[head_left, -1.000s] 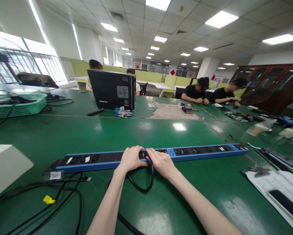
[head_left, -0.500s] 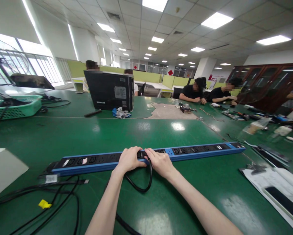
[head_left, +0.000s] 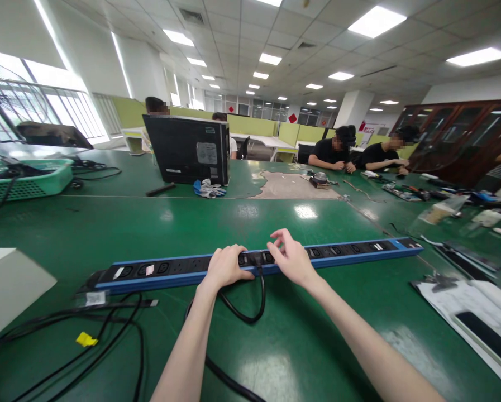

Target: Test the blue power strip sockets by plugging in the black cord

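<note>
A long blue power strip (head_left: 351, 250) with black sockets lies across the green table (head_left: 233, 223). My left hand (head_left: 226, 266) rests on the strip's middle, fingers curled over its top edge. A black plug (head_left: 257, 259) sits in a socket just right of that hand, and its black cable (head_left: 250, 312) loops down toward me. My right hand (head_left: 290, 258) hovers above the strip just right of the plug, fingers spread and holding nothing.
Black cables (head_left: 86, 335) with a yellow tag (head_left: 85, 339) lie at the front left by a white box (head_left: 7, 287). A computer case (head_left: 187, 149), a green basket (head_left: 28, 178) and papers (head_left: 472, 318) stand around. Other people sit at the far right.
My right hand has lifted off the plug and opened, moving slightly right. The left hand stays on the strip. The plug now shows, seated in the strip.
</note>
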Demonstrator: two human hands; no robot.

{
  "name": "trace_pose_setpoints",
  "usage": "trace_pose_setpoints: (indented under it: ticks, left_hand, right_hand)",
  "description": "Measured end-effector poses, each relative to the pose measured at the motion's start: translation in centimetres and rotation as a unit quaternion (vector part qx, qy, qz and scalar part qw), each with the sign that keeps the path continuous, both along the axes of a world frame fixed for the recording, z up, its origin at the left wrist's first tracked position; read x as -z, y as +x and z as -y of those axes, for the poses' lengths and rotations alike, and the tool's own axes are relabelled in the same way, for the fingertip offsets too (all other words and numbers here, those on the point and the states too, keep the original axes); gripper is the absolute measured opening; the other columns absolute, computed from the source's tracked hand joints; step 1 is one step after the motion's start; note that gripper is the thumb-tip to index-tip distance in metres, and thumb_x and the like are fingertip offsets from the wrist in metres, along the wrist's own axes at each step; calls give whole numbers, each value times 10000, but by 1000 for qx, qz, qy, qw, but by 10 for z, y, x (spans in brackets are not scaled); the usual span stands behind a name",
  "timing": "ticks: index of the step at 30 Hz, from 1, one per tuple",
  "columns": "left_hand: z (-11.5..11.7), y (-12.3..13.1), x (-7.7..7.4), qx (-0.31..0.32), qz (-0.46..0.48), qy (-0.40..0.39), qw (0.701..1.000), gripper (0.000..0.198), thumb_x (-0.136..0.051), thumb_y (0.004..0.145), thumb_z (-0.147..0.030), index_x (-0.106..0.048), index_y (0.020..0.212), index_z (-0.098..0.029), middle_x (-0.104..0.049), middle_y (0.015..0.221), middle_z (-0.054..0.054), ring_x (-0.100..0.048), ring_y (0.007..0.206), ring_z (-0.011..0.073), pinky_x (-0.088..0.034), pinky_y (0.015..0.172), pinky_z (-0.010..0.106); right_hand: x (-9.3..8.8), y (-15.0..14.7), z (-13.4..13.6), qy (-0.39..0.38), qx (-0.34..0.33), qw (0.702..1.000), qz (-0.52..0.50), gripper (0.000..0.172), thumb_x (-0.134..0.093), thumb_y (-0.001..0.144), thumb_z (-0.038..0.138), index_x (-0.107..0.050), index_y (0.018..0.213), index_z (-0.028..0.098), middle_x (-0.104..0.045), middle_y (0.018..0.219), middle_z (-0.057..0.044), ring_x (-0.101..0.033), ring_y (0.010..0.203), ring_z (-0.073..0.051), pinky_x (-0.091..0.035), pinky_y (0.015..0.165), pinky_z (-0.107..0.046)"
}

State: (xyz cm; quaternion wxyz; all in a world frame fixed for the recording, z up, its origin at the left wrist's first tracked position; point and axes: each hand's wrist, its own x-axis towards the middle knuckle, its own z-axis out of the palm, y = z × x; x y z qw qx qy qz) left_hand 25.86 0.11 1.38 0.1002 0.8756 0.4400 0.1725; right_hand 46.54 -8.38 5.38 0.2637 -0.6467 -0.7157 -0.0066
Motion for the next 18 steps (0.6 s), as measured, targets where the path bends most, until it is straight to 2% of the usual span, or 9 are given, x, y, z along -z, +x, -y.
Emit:
trace_pose_setpoints:
  ticks: [1, 3, 7, 10, 14, 16, 18]
  left_hand:
    - [1, 0, 0, 2, 1, 1, 1000, 667, -787, 599, -655, -644, 1128, -275, -707, 1047, 39, -652, 971, 281, -442, 788, 351]
    - [1, -1, 0, 5, 3, 2, 1000, 638, -778, 609, -658, -647, 1101, -273, -704, 1036, 40, -651, 963, 279, -437, 784, 348]
    - [2, -2, 2, 4, 6, 4, 1000, 645, -774, 609, -667, -639, 1100, -271, -700, 1044, 44, -646, 978, 281, -428, 824, 356]
    - [3, -4, 4, 6, 8, 9, 1000, 652, -770, 617, -669, -635, 1118, -274, -699, 1055, 44, -640, 998, 283, -423, 846, 364]
    - [2, -6, 3, 5, 5, 9, 1000, 649, -786, 599, -664, -642, 1098, -274, -699, 1050, 45, -641, 994, 289, -427, 833, 367]
    - [2, -7, 3, 6, 5, 8, 1000, 660, -794, 595, -658, -644, 1112, -277, -699, 1057, 46, -640, 1005, 292, -428, 847, 371]
    - [2, -7, 2, 5, 4, 4, 1000, 683, -798, 593, -657, -642, 1142, -282, -700, 1071, 48, -638, 1021, 296, -426, 864, 377]
  right_hand:
    - [-6, -3, -6, -36, 15, 999, 14, 357, -464, 989, 414, -551, 1273, 217, -721, 965, -54, -691, 781, -196, -518, 740, -321]
    - [-11, -14, -19, -95, 3, 993, 73, 377, -509, 944, 479, -576, 1183, 196, -717, 885, -68, -690, 774, -237, -497, 718, -337]
    - [-9, -37, -38, -151, -28, 977, 145, 251, -494, 907, 344, -608, 1042, 167, -722, 939, -129, -700, 857, -276, -478, 726, -337]
    - [-10, -43, -42, -165, -15, 971, 175, 260, -484, 893, 335, -619, 1026, 158, -722, 987, -156, -701, 886, -292, -480, 734, -349]
    - [-13, -40, -40, -167, -42, 970, 173, 337, -527, 871, 386, -618, 1099, 155, -726, 979, -146, -699, 863, -283, -475, 723, -335]
    - [-15, -37, -44, -165, -57, 973, 152, 315, -539, 854, 345, -642, 1084, 155, -730, 970, -131, -695, 871, -263, -460, 720, -307]
    - [-17, -34, -53, -200, -85, 969, 119, 287, -568, 827, 318, -677, 1041, 161, -737, 950, -104, -689, 849, -232, -442, 689, -268]
